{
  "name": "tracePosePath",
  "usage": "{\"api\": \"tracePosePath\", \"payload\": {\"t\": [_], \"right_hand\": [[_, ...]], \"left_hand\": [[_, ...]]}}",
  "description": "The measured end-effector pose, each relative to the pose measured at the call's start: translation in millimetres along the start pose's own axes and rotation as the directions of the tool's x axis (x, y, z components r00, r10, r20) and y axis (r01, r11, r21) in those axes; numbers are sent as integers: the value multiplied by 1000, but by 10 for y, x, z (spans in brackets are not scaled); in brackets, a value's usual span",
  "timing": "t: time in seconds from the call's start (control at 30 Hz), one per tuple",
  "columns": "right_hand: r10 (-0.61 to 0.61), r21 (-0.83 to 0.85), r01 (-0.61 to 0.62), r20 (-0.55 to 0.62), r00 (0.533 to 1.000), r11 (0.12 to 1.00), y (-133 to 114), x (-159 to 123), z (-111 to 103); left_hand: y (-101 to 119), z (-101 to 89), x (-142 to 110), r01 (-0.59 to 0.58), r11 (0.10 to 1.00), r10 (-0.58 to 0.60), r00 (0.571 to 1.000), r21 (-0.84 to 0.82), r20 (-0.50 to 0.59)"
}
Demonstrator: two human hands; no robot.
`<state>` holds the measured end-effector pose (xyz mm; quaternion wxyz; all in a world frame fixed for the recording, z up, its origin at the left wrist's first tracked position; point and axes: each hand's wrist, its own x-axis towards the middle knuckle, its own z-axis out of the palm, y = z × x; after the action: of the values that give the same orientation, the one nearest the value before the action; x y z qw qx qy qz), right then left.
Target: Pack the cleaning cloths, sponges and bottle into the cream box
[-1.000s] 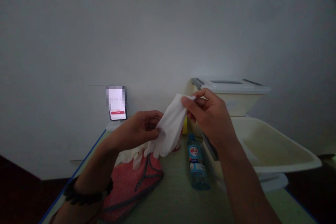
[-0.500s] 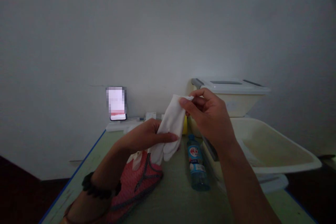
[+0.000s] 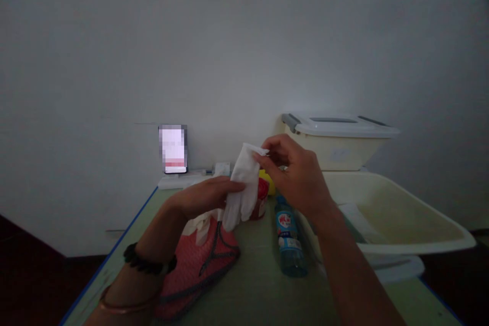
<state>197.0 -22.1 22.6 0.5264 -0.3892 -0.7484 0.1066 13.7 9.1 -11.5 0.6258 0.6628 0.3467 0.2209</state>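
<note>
A white fabric glove (image 3: 244, 181) hangs between my hands above the table, its fingers pointing down. My right hand (image 3: 294, 168) pinches the cuff at the upper right corner between thumb and fingers. Lower down, my left hand (image 3: 208, 193) grips the glove's left side, thumb lying over the front and the other fingers hidden behind. Beneath my left wrist, a red cloth item with dark trim (image 3: 202, 260) rests on the table, with pale fabric at its top. A blue bottle with a label (image 3: 289, 239) lies or stands just right of the glove; which one I cannot tell.
On the right is a cream basin (image 3: 405, 209) with something white inside. A lidded storage box (image 3: 340, 147) stands behind it. A phone (image 3: 174, 147) leans at the wall. Red (image 3: 262, 196) and yellow items (image 3: 268, 181) sit behind the glove on the green table (image 3: 255, 290).
Both hands and the glove have shifted slightly left. The glove has turned so its fingers hang more separately, and the red item behind it now shows.
</note>
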Motion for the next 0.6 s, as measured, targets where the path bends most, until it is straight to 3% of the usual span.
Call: {"api": "tracePosePath", "payload": {"t": [0.07, 0.2, 0.33, 0.4, 0.47, 0.6], "right_hand": [[48, -21, -48, 47, 998, 999, 32, 2, 5], [164, -107, -147, 174, 971, 983, 49, -12, 42], [230, -294, -106, 427, 874, 950, 50, -130, 190], [231, -333, -51, 529, 817, 942, 81, -244, 290], [233, -324, -47, 566, 791, 945, 137, -383, 378], [179, -228, -88, 414, 892, 970, 258, -669, 470]], "left_hand": [[-31, 74, -12, 29, 974, -31, 1000, -223, -3], [-273, 333, -90, 103, 824, -70, 994, -557, 80], [-611, 522, -305, 155, 670, -159, 985, -726, 63], [-736, 554, -405, 166, 717, -206, 978, -677, 22], [-819, 560, -464, 167, 816, -223, 974, -553, -36], [-918, 569, -463, 174, 909, -238, 963, -379, -128]]}}
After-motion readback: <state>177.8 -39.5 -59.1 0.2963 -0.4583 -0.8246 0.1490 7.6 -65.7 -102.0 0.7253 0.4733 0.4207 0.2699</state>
